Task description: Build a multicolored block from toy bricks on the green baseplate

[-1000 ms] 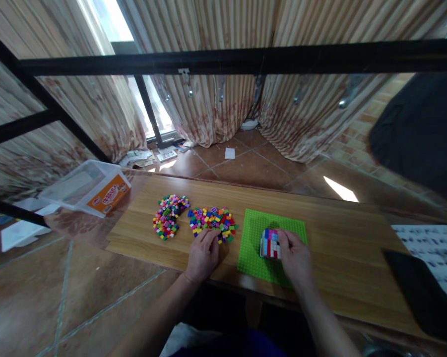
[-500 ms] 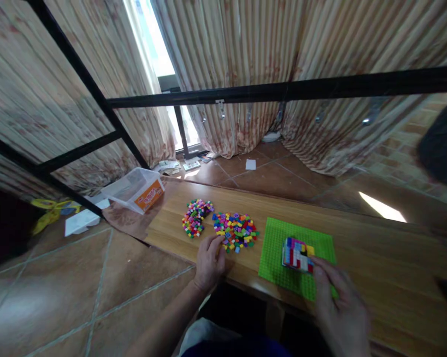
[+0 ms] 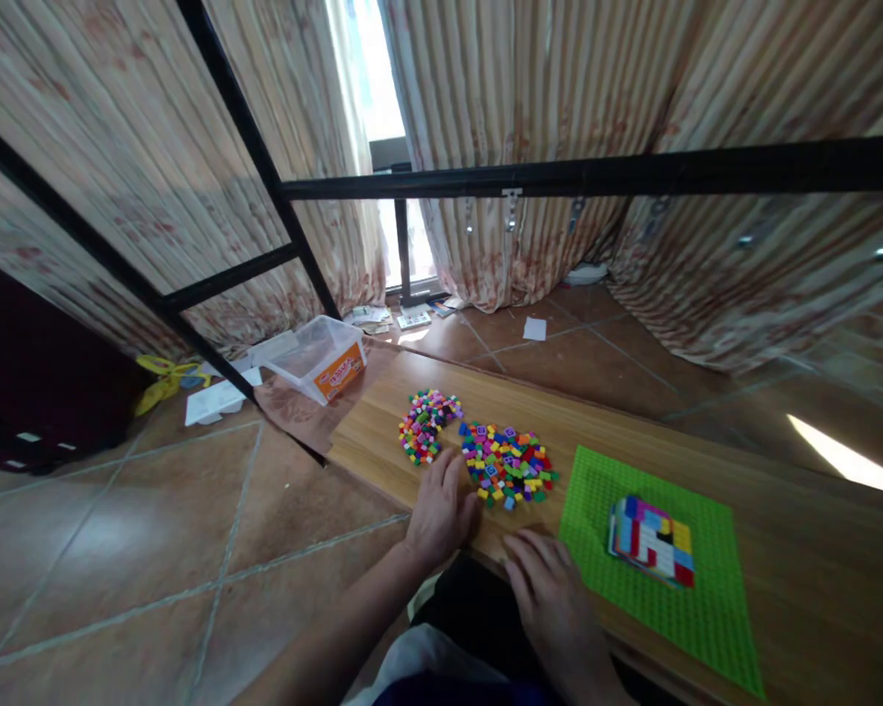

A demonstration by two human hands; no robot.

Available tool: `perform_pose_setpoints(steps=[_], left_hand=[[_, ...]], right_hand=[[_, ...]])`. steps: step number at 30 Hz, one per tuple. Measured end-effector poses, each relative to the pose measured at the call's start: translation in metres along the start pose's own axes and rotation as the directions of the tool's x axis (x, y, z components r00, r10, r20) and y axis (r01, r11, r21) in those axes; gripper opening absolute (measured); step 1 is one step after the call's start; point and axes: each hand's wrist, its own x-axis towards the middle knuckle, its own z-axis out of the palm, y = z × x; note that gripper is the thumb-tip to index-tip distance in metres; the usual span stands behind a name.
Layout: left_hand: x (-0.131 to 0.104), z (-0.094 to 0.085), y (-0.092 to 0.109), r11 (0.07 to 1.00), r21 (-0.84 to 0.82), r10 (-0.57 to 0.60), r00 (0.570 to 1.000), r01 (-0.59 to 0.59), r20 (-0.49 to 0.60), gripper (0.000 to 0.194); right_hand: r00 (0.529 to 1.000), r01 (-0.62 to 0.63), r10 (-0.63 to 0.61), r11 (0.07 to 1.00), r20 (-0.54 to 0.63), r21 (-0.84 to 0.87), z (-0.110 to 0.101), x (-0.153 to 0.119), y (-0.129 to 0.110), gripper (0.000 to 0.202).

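Observation:
My left hand (image 3: 441, 510) rests on the wooden table at the near side of two piles of small coloured bricks, fingers stretched forward and thumb apart. Its fingertips come close to the left pile (image 3: 420, 428) and the right pile (image 3: 511, 461). No brick shows in it. At the table's near edge lies my right hand (image 3: 551, 593), fingers loosely apart, with nothing visible in them. It is just left of a green studded baseplate (image 3: 676, 628). A block of stacked bricks (image 3: 651, 544) in many colours sits on that plate, untouched by either hand.
The wooden table (image 3: 603, 412) runs from left to right. Beyond its left end stands a clear plastic box (image 3: 316, 358) with an orange label. A black metal rail (image 3: 559, 179) crosses in front of the curtains. A dark suitcase (image 3: 36, 373) stands far left.
My right hand has left the brick block and moved left to the table's near edge. The view has turned left, shifting everything rightward. My left hand stays by the brick piles.

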Motion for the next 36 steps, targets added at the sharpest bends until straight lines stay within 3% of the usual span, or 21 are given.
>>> perform_pose_setpoints(steps=[10, 18, 22, 30, 36], left_hand=[[0.032, 0.019, 0.015, 0.996, -0.081, -0.028, 1.0, 0.028, 0.001, 0.053], [0.061, 0.024, 0.005, 0.993, -0.093, -0.074, 0.996, 0.07, -0.041, 0.049], [0.073, 0.022, 0.0, 0.993, -0.12, -0.015, 1.0, 0.013, -0.013, 0.045], [0.068, 0.019, 0.007, 0.966, -0.25, 0.089, 0.993, -0.068, 0.074, 0.036], [0.062, 0.011, 0.011, 0.926, -0.377, -0.01, 0.999, 0.023, 0.034, 0.035]], right_hand=[[0.994, 0.076, -0.067, 0.991, 0.082, -0.109, 0.019, 0.016, 0.004, 0.03], [0.97, 0.155, -0.138, 0.985, 0.2, -0.072, 0.025, 0.017, -0.012, 0.036], [0.96, 0.191, -0.167, 0.978, 0.225, -0.09, 0.031, 0.025, -0.018, 0.043], [0.962, 0.073, -0.055, 0.996, 0.267, -0.059, 0.029, 0.027, -0.009, 0.046], [0.963, 0.08, -0.069, 0.996, 0.259, -0.035, 0.022, 0.022, -0.007, 0.044]])
